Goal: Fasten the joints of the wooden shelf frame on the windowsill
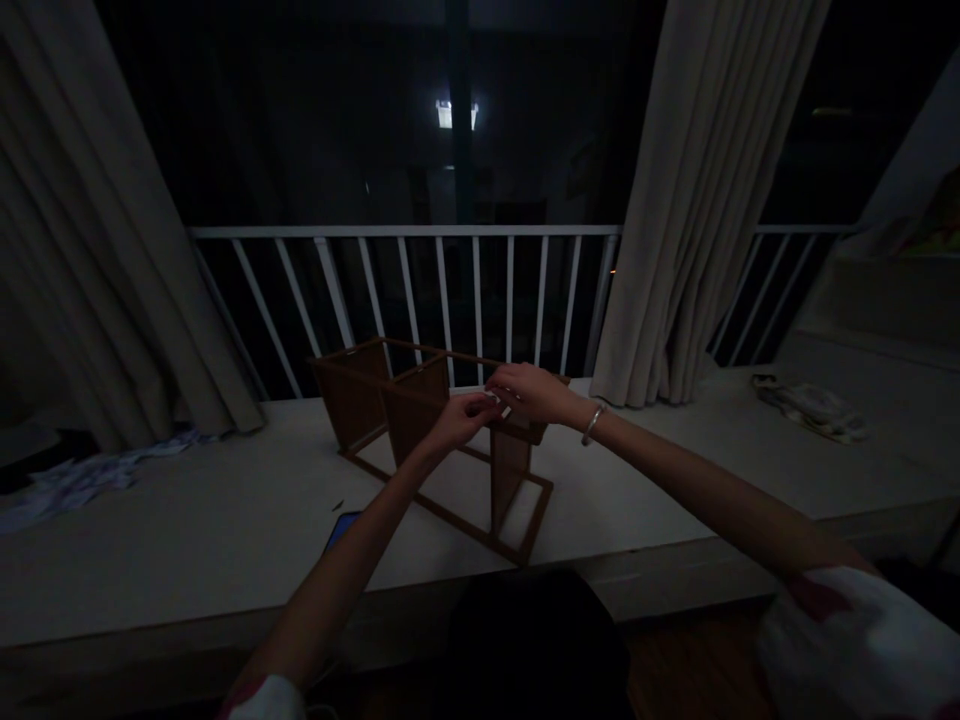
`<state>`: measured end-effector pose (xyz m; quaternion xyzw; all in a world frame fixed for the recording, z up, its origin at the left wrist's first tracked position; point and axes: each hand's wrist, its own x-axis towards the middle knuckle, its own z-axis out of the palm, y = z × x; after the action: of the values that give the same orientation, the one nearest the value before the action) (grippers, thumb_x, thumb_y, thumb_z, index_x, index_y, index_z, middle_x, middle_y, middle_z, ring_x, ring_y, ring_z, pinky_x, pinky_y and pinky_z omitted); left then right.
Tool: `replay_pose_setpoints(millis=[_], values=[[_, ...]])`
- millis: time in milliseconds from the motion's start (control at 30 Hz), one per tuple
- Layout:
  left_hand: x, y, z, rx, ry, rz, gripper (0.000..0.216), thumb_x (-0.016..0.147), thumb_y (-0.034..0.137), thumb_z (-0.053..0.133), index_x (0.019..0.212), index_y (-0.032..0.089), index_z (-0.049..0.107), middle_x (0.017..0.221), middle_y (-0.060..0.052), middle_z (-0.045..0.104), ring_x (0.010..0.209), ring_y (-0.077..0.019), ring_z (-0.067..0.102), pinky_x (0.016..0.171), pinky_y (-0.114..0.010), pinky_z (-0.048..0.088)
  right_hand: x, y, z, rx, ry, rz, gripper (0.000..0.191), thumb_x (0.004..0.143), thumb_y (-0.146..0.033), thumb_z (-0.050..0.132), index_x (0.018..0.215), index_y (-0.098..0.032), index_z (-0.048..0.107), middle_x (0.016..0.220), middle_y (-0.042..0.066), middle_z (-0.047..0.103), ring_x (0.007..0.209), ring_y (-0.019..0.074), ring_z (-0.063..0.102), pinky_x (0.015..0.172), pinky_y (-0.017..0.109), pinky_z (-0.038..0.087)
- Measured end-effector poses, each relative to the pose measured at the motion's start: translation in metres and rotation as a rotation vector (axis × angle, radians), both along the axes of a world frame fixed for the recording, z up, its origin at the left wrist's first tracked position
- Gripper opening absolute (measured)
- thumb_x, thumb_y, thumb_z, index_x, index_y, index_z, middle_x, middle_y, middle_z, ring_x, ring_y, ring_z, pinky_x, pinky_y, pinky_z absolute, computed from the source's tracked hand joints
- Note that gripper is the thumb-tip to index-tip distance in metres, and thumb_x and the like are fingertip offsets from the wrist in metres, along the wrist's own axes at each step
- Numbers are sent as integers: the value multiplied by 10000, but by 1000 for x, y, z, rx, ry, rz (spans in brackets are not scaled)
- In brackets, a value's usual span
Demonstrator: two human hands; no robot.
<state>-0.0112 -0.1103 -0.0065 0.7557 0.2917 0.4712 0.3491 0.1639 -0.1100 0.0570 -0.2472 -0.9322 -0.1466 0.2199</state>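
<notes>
A small brown wooden rack frame (pixel 375 400) with upright panels stands on a long white ledge (pixel 187 520) in a dim room. Both my arms reach out to its near right corner. My left hand (pixel 463 418) is closed in a pinch at the frame's top rail. My right hand (pixel 534 391), with a silver bracelet on its wrist, lies curled over the same corner, fingers pressed together beside the left fingertips. A small pale bit shows between the two hands; I cannot make out what it is.
A blue phone (pixel 342 528) lies on the ledge under my left forearm. Crumpled cloth (pixel 90 478) sits at the left, another bundle (pixel 814 408) at the right. White railing (pixel 450 290) and curtains (pixel 697 200) back the ledge.
</notes>
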Motion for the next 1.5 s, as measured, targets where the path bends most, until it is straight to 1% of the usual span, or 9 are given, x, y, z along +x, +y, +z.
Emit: replay_pose_setpoints(millis=[133, 233, 333, 567, 733, 900, 1167, 1367, 1500], values=[[-2, 0, -1, -26, 1, -23, 346, 689, 414, 597, 837, 101, 603, 762, -75, 651, 726, -183, 609, 680, -297, 464, -4, -12, 26, 55, -367, -10, 189, 827, -269, 434, 919, -151, 549, 882, 91, 604, 837, 187, 550, 728, 305, 353], [-2, 0, -3, -36, 7, 14, 327, 684, 408, 602, 811, 107, 588, 734, -60, 641, 711, -175, 603, 658, -282, 460, -11, -8, 37, 57, -503, -48, 154, 807, -219, 458, 889, -145, 566, 882, 97, 616, 825, 192, 566, 676, 288, 349], [-1, 0, -4, -16, 31, 20, 311, 693, 401, 592, 788, 105, 583, 722, -50, 628, 695, -159, 587, 644, -262, 450, -20, -3, 43, 13, -568, -99, 173, 787, -269, 495, 836, -142, 600, 850, 101, 626, 802, 195, 580, 647, 281, 347], [-4, -1, 0, 25, 111, 46, 257, 685, 355, 593, 742, 104, 594, 697, -13, 587, 658, -126, 531, 617, -228, 420, -35, -3, 47, -36, -681, -130, 268, 735, -396, 533, 813, -168, 649, 820, 90, 641, 772, 205, 585, 606, 276, 337], [-12, 0, 6, 109, 228, -37, 179, 702, 288, 568, 742, 117, 607, 737, -13, 579, 713, -122, 523, 663, -225, 414, -36, -1, 47, -88, -663, -123, 221, 706, -355, 574, 822, -184, 652, 814, 67, 642, 775, 187, 578, 612, 264, 329], [-14, 2, 10, 96, 304, -55, 173, 693, 279, 563, 725, 116, 613, 676, -11, 566, 663, -124, 514, 620, -226, 411, -34, 1, 46, -140, -609, -115, 183, 713, -332, 570, 789, -190, 656, 761, 51, 636, 735, 180, 581, 614, 272, 328], [-15, 5, 13, 97, 322, -99, 142, 688, 247, 553, 721, 123, 612, 671, -5, 565, 662, -122, 519, 619, -218, 419, -34, 9, 46, -94, -668, -69, 160, 747, -297, 534, 790, -196, 651, 765, 48, 637, 772, 170, 566, 638, 266, 316], [-18, 9, 11, 84, 294, -108, 150, 696, 239, 559, 744, 115, 628, 690, -15, 600, 663, -122, 542, 635, -224, 437, -32, 18, 44, 53, -721, 66, 151, 774, -189, 480, 763, -184, 631, 762, 51, 638, 788, 156, 554, 655, 270, 307], [-18, 9, 12, 72, 297, -111, 191, 694, 267, 572, 785, 119, 652, 732, -28, 633, 701, -140, 561, 659, -240, 444, -28, 18, 44, 88, -749, 106, 183, 802, -240, 458, 771, -175, 627, 811, 60, 641, 807, 158, 554, 668, 276, 309]])
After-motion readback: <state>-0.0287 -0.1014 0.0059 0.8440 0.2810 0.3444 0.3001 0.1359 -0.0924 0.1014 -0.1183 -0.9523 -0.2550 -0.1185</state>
